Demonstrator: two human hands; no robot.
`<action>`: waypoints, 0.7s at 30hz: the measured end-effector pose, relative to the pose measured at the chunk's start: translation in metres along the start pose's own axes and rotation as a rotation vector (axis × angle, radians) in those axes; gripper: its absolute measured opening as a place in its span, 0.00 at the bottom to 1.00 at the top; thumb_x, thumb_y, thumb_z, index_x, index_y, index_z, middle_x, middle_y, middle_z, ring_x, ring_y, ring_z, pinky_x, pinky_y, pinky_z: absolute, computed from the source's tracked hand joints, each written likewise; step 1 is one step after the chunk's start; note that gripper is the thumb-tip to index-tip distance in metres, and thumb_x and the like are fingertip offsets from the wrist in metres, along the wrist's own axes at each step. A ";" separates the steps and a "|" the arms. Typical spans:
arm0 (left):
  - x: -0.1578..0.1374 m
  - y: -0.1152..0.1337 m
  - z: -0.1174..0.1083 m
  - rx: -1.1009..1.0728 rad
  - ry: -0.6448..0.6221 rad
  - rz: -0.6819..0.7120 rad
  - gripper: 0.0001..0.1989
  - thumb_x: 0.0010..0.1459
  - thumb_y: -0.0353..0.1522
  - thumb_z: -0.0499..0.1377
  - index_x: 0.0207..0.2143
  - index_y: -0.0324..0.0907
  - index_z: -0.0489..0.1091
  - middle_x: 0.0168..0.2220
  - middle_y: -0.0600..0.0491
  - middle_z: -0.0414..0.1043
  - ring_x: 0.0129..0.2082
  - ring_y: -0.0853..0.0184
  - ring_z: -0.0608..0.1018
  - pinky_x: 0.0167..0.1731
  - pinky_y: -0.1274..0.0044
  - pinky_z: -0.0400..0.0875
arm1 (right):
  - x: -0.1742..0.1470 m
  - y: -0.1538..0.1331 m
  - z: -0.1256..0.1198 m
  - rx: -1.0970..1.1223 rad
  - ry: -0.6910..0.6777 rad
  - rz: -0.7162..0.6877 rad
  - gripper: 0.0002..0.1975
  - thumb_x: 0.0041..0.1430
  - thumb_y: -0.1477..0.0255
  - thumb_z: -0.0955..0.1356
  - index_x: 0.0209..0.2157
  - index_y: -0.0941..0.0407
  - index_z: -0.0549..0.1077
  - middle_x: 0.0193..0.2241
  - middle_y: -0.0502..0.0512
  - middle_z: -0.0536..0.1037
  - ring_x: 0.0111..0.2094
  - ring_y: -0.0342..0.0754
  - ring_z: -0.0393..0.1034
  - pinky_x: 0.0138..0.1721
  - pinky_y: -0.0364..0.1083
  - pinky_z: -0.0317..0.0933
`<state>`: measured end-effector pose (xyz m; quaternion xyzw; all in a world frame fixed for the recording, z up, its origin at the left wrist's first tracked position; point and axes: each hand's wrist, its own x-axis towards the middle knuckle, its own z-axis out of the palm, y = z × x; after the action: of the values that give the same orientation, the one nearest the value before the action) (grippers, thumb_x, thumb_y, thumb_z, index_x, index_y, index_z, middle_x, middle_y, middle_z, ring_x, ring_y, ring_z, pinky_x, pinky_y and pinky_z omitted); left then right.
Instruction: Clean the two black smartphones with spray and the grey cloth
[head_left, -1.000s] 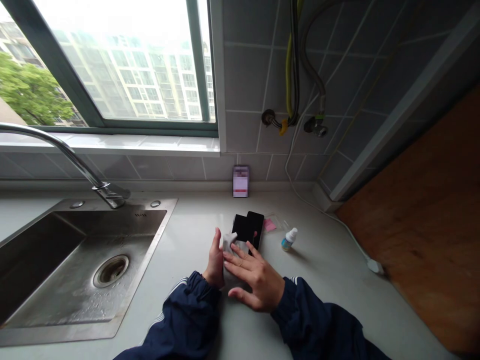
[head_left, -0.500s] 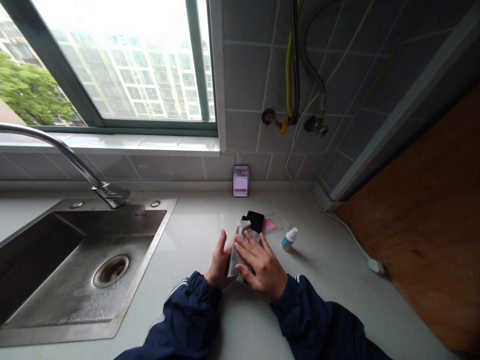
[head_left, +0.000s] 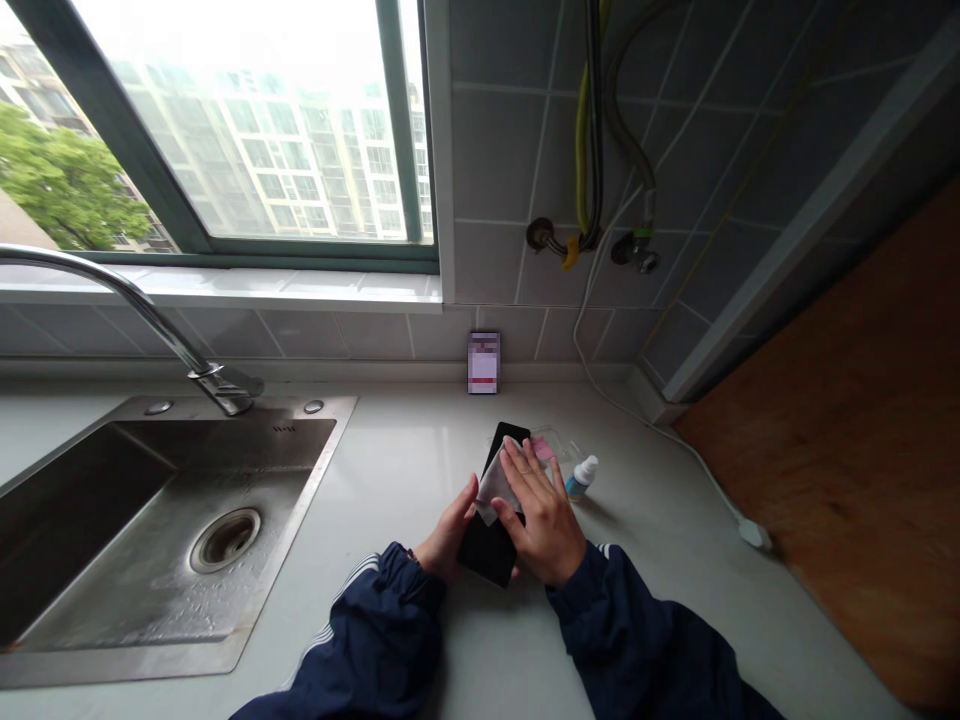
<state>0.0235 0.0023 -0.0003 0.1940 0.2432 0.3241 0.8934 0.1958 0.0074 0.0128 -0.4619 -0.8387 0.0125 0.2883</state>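
My left hand (head_left: 448, 535) is wrapped round a black phone (head_left: 489, 552), thumb along its left edge and fingertips showing at its right edge. The phone is tilted above the counter, dark face up. With outstretched fingers, my right hand (head_left: 544, 510) presses a grey cloth (head_left: 495, 492) flat against the phone's face. The cloth and fingers hide the middle of the phone. Just right of my right hand stands a small spray bottle (head_left: 581, 478) with a white top and blue label. Behind the fingers lies clear plastic packaging with a pink piece (head_left: 542, 447), partly covered.
A steel sink (head_left: 345, 420) with a chrome faucet (head_left: 161, 330) is at the left. Another phone (head_left: 484, 363) with a lit screen leans against the back wall. A white cable (head_left: 637, 412) runs down to a plug (head_left: 752, 534) on the counter (head_left: 390, 470). A wooden panel (head_left: 847, 440) bounds the right.
My right hand has slid the cloth a little up and to the right, baring the phone's lower part. My left hand has shifted slightly right and now shows less of its palm.
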 end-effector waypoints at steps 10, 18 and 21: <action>0.003 -0.002 0.000 -0.075 0.108 0.105 0.36 0.64 0.53 0.53 0.65 0.38 0.65 0.53 0.38 0.77 0.55 0.45 0.77 0.57 0.57 0.69 | -0.003 -0.005 0.003 0.026 -0.065 -0.076 0.35 0.72 0.62 0.61 0.73 0.54 0.44 0.71 0.61 0.52 0.73 0.63 0.41 0.68 0.73 0.39; 0.002 0.008 0.005 -0.186 0.113 0.182 0.37 0.66 0.54 0.51 0.63 0.34 0.66 0.50 0.38 0.79 0.55 0.46 0.78 0.61 0.59 0.65 | -0.006 -0.019 -0.005 0.110 -0.260 -0.230 0.33 0.71 0.57 0.63 0.71 0.55 0.54 0.70 0.60 0.57 0.72 0.61 0.44 0.69 0.73 0.31; 0.004 0.009 -0.001 -0.215 0.157 0.241 0.37 0.65 0.53 0.52 0.61 0.31 0.68 0.48 0.37 0.79 0.53 0.47 0.79 0.61 0.61 0.64 | -0.007 -0.022 -0.005 0.150 -0.311 -0.262 0.34 0.70 0.54 0.63 0.71 0.54 0.54 0.69 0.60 0.57 0.72 0.60 0.44 0.69 0.72 0.27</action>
<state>0.0214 0.0113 0.0024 0.0993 0.2510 0.4672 0.8419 0.1842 -0.0118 0.0204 -0.3185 -0.9227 0.1083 0.1884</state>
